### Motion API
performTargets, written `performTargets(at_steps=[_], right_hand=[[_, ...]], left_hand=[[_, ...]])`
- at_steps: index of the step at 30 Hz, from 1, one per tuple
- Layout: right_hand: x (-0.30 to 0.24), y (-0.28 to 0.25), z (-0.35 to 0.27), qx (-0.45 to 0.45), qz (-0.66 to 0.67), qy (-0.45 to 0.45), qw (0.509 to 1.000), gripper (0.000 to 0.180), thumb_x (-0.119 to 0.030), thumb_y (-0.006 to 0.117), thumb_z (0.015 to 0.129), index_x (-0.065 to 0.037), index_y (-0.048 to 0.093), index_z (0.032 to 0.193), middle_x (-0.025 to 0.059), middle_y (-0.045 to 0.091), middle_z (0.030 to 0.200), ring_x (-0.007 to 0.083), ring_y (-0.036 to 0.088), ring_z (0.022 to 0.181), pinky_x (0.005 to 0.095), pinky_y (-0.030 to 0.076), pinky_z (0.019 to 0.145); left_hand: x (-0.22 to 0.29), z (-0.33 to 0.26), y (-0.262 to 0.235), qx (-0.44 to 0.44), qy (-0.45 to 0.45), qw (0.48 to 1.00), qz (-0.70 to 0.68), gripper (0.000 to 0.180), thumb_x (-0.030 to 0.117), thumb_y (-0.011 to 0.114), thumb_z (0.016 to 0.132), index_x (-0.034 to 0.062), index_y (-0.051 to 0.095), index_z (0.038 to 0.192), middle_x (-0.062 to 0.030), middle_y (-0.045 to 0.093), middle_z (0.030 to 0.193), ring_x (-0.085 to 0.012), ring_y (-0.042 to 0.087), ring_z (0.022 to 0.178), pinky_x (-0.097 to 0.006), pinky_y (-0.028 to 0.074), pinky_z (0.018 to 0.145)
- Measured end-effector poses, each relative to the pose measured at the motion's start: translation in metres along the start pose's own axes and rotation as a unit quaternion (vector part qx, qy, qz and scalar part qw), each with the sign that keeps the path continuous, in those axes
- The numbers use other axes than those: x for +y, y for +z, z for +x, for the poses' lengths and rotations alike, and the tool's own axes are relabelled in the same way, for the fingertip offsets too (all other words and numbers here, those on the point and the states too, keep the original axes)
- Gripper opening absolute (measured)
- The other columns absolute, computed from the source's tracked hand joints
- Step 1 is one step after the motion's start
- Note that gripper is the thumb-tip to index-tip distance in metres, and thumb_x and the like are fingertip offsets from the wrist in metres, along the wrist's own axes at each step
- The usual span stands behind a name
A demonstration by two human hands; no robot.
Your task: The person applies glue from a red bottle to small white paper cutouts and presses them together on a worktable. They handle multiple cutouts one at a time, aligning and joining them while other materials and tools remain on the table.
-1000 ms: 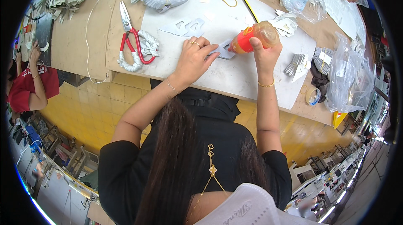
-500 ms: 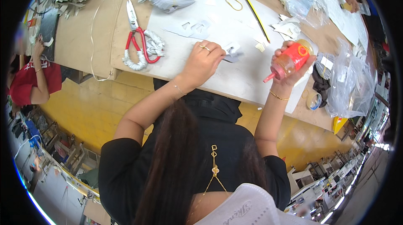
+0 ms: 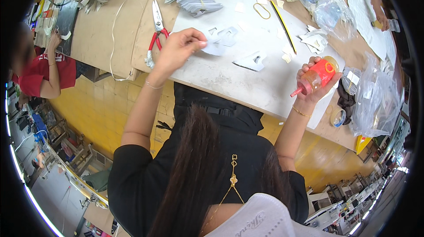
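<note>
1. The person's left hand point(image 3: 178, 50) is pinching the left end of a thin gray piece point(image 3: 215, 49) with thumb and fingertips, just above the middle of the frame.
2. That gray piece is lying just to the right of the left hand. Its long side is slanting up toward the right, though blur is making its edges hard to tell.
3. The left hand is touching it, so it is the nearer hand. The right hand is staying well apart, off to the right.
4. The right hand point(image 3: 316, 94) is wrapping around a see-through bottle point(image 3: 321, 72) with a red label. The bottle's red spout point(image 3: 296, 91) is pointing down and left, away from the paper bits.
5. Another gray piece point(image 3: 253, 63) with holes is lying flat on the white sheet point(image 3: 269, 84), between the two hands, its long side running mostly left to right.
6. Scissors point(image 3: 157, 17) are lying in the upper left, above the left hand.
</note>
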State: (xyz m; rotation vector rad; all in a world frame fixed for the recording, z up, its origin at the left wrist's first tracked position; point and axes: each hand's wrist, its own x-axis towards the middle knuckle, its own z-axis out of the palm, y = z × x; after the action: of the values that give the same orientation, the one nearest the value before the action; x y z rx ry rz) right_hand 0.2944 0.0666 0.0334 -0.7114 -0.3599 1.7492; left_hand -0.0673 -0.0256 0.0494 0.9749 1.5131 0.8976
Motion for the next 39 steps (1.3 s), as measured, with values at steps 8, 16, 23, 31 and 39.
performTargets(at_steps=[8,16,23,31,39], right_hand=[[0.006,0.007,0.000,0.017,-0.023,-0.008,1.000,0.074,-0.072,0.050,0.089,-0.001,0.056,0.106,0.0113,0.061,0.089,0.0248,0.066,0.065,0.0347,0.058,0.057],[0.003,0.004,-0.002,-0.019,-0.019,0.000,1.000,0.075,-0.072,0.050,0.089,0.000,0.056,0.107,0.0120,0.061,0.091,0.0264,0.067,0.067,0.0369,0.059,0.060],[0.006,0.008,-0.003,-0.011,-0.067,-0.047,0.997,0.074,-0.071,0.052,0.088,0.000,0.056,0.109,0.0122,0.062,0.096,0.0261,0.068,0.072,0.0402,0.061,0.067],[0.036,0.009,0.013,-0.023,-0.359,-0.233,0.903,0.068,-0.059,0.072,0.082,0.003,0.061,0.109,0.0079,0.061,0.106,0.0188,0.061,0.101,0.0371,0.055,0.088],[0.052,0.015,0.030,-0.029,-0.453,-0.221,0.863,0.066,-0.053,0.079,0.080,0.002,0.063,0.113,0.0076,0.065,0.108,0.0165,0.061,0.097,0.0317,0.050,0.088]], left_hand=[[-0.001,0.001,0.014,-0.040,-0.113,0.991,0.051,0.011,0.013,0.067,0.092,0.0033,0.064,0.098,0.0033,0.060,0.076,-0.0035,0.051,0.058,-0.019,0.041,0.048],[-0.008,-0.006,0.023,0.058,-0.051,0.983,0.167,0.012,0.009,0.066,0.091,-0.0017,0.063,0.096,-0.0060,0.061,0.085,-0.0106,0.059,0.055,-0.026,0.047,0.046],[-0.013,-0.007,0.026,0.111,0.036,0.927,0.358,0.013,0.008,0.067,0.090,-0.0028,0.065,0.097,-0.0142,0.059,0.095,-0.0218,0.064,0.062,-0.034,0.051,0.064],[-0.011,-0.022,0.079,0.062,0.335,0.862,0.374,0.027,0.010,0.069,0.085,0.0015,0.067,0.110,-0.0134,0.059,0.116,-0.0302,0.058,0.104,-0.041,0.047,0.087],[-0.025,-0.022,0.117,0.025,0.387,0.831,0.399,0.038,0.011,0.072,0.081,-0.0021,0.063,0.115,-0.0112,0.058,0.123,-0.0277,0.054,0.113,-0.041,0.042,0.092]])
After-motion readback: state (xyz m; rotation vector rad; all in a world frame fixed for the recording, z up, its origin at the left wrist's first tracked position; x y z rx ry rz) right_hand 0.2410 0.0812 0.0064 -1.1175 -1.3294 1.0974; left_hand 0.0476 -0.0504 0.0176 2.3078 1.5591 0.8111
